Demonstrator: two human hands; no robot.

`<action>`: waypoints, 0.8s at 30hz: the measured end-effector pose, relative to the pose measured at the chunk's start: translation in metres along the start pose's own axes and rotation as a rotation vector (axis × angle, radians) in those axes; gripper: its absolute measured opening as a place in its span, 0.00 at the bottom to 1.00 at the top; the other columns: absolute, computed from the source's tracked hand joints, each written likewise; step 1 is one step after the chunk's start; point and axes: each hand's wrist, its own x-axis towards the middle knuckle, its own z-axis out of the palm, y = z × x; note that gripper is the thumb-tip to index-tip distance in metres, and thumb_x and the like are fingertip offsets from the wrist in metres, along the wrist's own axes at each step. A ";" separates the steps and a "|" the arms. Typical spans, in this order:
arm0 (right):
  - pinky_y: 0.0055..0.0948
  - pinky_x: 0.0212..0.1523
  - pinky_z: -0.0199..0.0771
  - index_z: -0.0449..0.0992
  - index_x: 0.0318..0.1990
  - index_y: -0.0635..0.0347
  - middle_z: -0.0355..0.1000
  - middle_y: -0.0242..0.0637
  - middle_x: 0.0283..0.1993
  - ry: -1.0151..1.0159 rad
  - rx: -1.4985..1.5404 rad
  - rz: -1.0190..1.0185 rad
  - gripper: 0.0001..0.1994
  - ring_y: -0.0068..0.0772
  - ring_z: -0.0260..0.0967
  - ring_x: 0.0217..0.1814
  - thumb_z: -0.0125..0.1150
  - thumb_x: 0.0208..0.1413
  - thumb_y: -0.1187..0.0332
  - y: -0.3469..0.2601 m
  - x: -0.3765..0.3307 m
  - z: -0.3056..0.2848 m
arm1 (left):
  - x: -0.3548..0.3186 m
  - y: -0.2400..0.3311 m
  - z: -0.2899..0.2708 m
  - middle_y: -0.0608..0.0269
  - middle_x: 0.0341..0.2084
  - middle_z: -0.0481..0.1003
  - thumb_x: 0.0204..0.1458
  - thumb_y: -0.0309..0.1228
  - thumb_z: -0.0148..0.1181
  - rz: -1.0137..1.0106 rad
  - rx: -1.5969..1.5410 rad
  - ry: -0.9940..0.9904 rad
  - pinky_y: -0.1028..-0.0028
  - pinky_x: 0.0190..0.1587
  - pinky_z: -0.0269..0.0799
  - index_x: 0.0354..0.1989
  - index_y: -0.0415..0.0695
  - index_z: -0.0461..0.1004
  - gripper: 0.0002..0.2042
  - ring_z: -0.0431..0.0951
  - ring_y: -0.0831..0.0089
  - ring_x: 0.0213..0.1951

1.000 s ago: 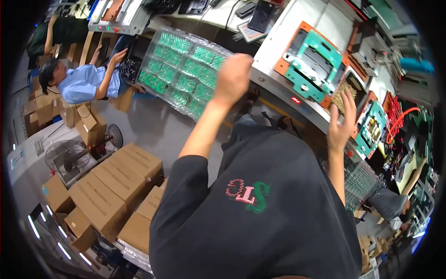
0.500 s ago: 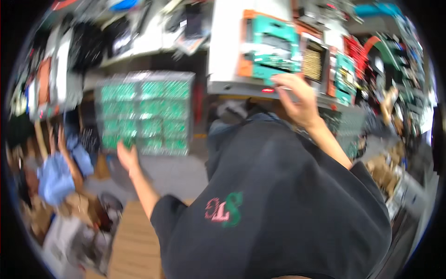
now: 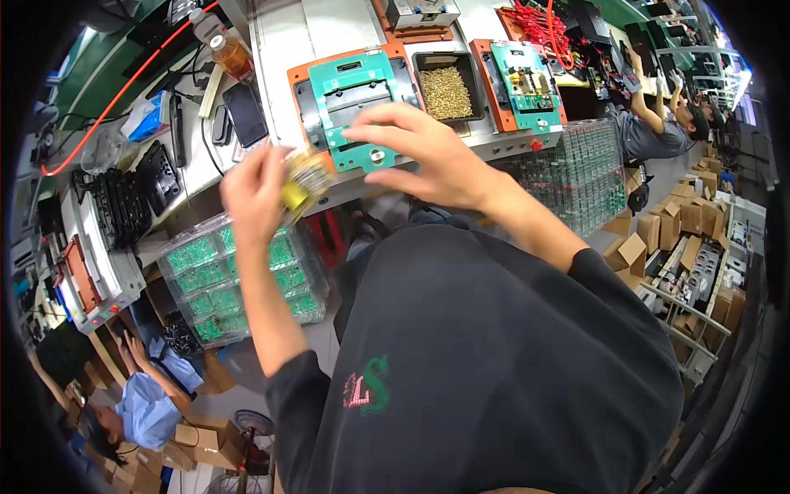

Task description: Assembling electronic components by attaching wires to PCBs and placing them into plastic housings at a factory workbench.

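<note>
In the head view, the left hand (image 3: 253,193) is left of the middle. Its grip is closed on a gold thing (image 3: 306,185), which pokes out past the fingers on the right side. The gold thing is blurry, so I cannot tell just what it is.

The right hand (image 3: 432,156) is near the top middle. Its grip is open, with the thumb apart from the fingers. The fingertips are in front of the low part of a green jig (image 3: 352,82). I cannot tell if they touch it.

The jig sits on an orange plate on the white desk (image 3: 284,37). Right of it is a black bin (image 3: 473,74) with lots of tiny gold bits (image 3: 446,93) in it. Next to the bin is a second jig (image 3: 527,86), also green and orange.

A phone (image 3: 245,115) and a bottle (image 3: 233,58) are at the upper left of the frame. Red wires (image 3: 535,29) lie at the top right of the middle. Below the desk, on the left, a clear tray (image 3: 317,284) holds green boards (image 3: 247,267).

A person in blue (image 3: 152,407) is at the lower left.
</note>
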 end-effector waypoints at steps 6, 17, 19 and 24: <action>0.42 0.56 0.73 0.76 0.53 0.60 0.73 0.44 0.52 0.027 -0.154 -0.059 0.20 0.50 0.71 0.56 0.71 0.51 0.71 0.082 0.009 -0.004 | 0.096 0.033 0.074 0.61 0.29 0.78 0.65 0.34 0.57 0.364 0.019 -0.260 0.76 0.35 0.71 0.50 0.37 0.78 0.13 0.73 0.80 0.30; 0.41 0.54 0.73 0.75 0.52 0.62 0.74 0.42 0.49 -0.063 -0.163 0.061 0.18 0.50 0.71 0.53 0.69 0.53 0.72 0.127 -0.001 0.004 | 0.028 -0.015 0.088 0.55 0.49 0.76 0.52 0.27 0.70 0.478 0.379 0.056 0.61 0.53 0.72 0.49 0.40 0.79 0.16 0.76 0.57 0.52; 0.42 0.54 0.73 0.75 0.52 0.63 0.74 0.42 0.49 -0.082 -0.176 0.044 0.18 0.50 0.71 0.53 0.68 0.53 0.72 0.126 0.001 0.000 | 0.033 -0.017 0.092 0.56 0.46 0.78 0.51 0.27 0.70 0.505 0.369 0.104 0.61 0.51 0.73 0.47 0.39 0.79 0.14 0.78 0.57 0.49; 0.43 0.55 0.72 0.76 0.54 0.61 0.74 0.40 0.50 -0.055 -0.292 0.063 0.19 0.48 0.71 0.54 0.68 0.54 0.71 0.124 0.002 0.005 | 0.037 -0.020 0.098 0.59 0.43 0.80 0.51 0.27 0.70 0.532 0.440 0.162 0.61 0.51 0.73 0.43 0.41 0.80 0.12 0.79 0.57 0.47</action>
